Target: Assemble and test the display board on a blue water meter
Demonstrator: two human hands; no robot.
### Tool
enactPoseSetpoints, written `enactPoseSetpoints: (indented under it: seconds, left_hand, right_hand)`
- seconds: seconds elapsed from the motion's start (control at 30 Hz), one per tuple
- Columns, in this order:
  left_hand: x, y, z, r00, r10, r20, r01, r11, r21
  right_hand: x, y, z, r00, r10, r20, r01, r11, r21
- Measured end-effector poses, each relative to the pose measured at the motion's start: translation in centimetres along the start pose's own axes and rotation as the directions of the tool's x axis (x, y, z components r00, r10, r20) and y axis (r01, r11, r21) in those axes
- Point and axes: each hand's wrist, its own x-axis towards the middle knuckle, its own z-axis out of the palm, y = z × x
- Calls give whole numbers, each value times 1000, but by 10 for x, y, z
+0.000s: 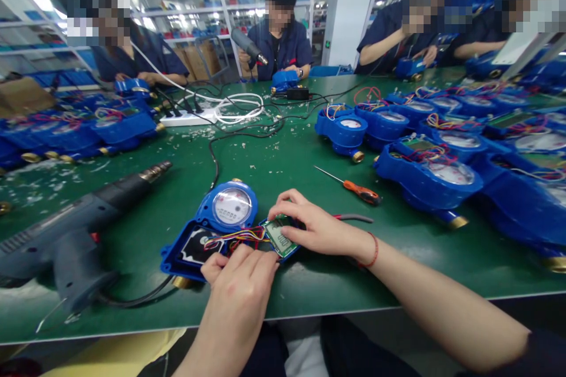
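Note:
A blue water meter [221,221] with a round dial lies open on the green table [274,171] in front of me. Coloured wires [236,237] run from its housing to a small green circuit board with a display [280,237]. My right hand [316,225] holds that board at its right side, fingers curled over it. My left hand [241,280] rests at the meter's near edge, fingertips on the wires beside the board.
A dark heat gun [75,230] lies at the left with its cord. An orange-handled screwdriver [354,187] lies to the right. Rows of blue meters [424,177] crowd the right and left sides. A white power strip [186,119] and cables sit mid-table. Several co-workers sit opposite.

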Motion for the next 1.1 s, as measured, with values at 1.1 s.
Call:
enactPoseSetpoints:
  seconds: [1.1]
  left_hand:
    - [-2,3,-6,995,-34,96,32,999,18]
  right_hand:
    - [-9,-2,8,990,-143,-18,124,906,-406]
